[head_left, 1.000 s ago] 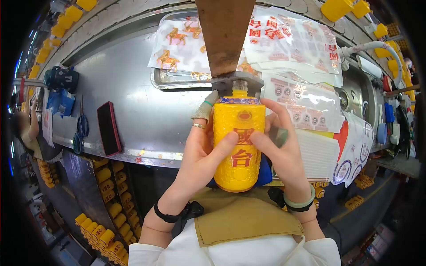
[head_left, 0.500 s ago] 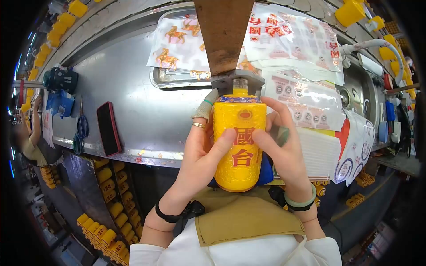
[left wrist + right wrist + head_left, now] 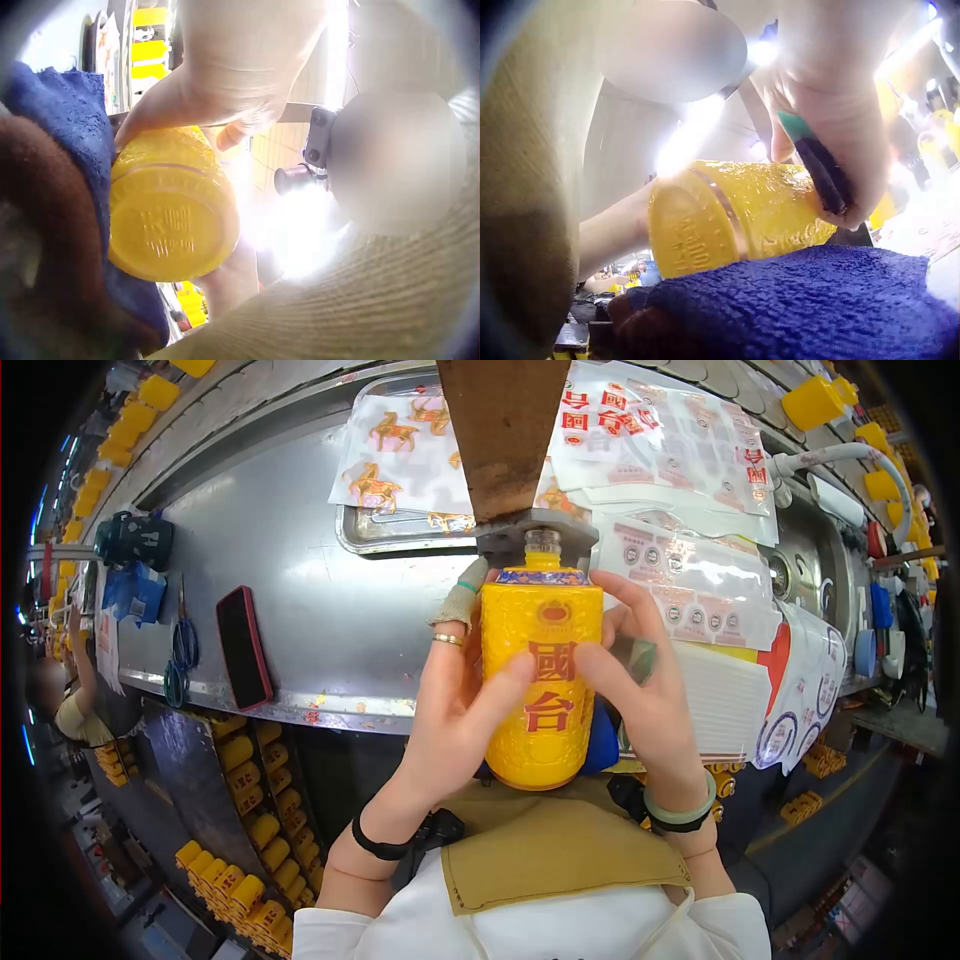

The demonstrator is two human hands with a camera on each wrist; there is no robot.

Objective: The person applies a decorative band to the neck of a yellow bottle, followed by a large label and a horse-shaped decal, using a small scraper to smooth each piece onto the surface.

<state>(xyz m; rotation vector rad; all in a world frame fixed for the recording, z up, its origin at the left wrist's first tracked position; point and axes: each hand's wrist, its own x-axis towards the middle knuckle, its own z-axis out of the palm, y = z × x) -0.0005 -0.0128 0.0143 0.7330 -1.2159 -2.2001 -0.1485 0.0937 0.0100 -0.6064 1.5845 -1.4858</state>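
Bottle [image 3: 541, 745] lies between the left hand [image 3: 445, 705] and the right hand [image 3: 650, 695], both clamped on its sides, base toward the apron [image 3: 560, 860]. The two thumbs lie apart on the front, either side of the red characters [image 3: 549, 685]. The left fingers wrap the left side, one wearing a pale sleeve [image 3: 457, 605]; the right index finger reaches up the right side, near the shoulder. The fingertips behind are hidden. The glass neck is at the metal plate [image 3: 520, 522]; whether they touch, I cannot tell. A blue cloth [image 3: 817, 300] lies under the bottle. The right palm holds a small green-and-dark thing [image 3: 821, 169].
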